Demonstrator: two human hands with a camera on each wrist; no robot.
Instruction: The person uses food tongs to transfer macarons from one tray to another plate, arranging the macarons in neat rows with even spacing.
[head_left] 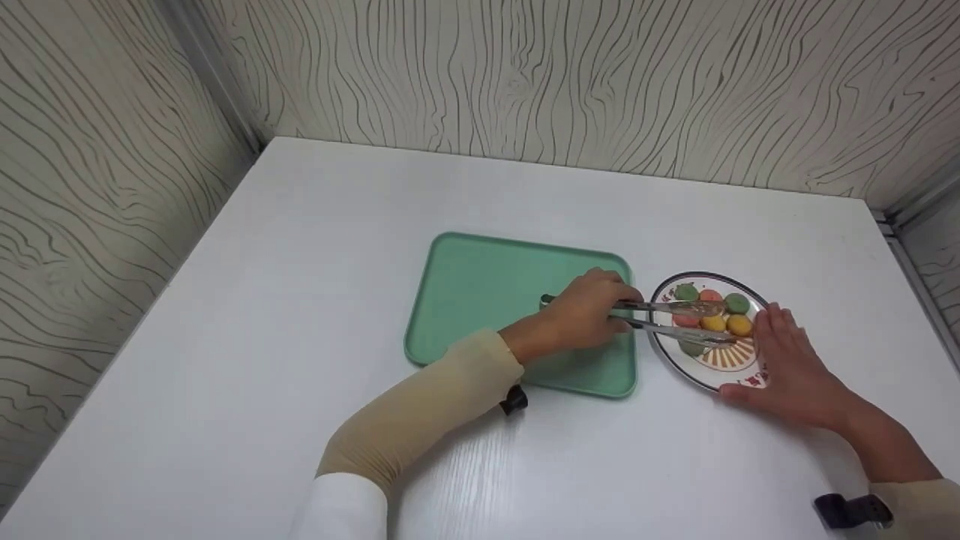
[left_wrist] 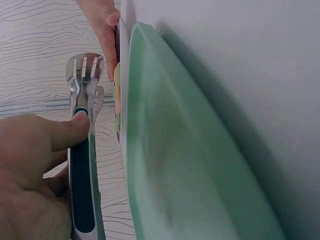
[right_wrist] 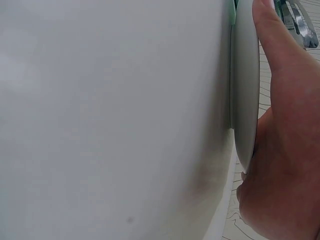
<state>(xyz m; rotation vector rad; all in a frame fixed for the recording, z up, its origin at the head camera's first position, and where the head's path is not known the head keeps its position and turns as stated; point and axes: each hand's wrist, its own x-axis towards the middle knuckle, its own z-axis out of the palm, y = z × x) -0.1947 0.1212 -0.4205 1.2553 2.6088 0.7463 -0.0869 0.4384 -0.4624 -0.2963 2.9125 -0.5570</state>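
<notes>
In the head view my left hand grips metal tongs above the right part of a green tray. The tongs' two arms stand apart and reach over a round patterned plate. Several small macarons, among them a green macaron and a yellow macaron, lie on that plate. The left wrist view shows the tongs' dark handle under my thumb and their slotted tip beyond. My right hand rests against the plate's right rim, fingers straight, thumb spread along the near edge.
The white table extends around tray and plate. Wood-grain patterned walls rise behind it and on both sides. The tray's raised rim runs close beside the plate's left edge. A dark strap sits on my right wrist.
</notes>
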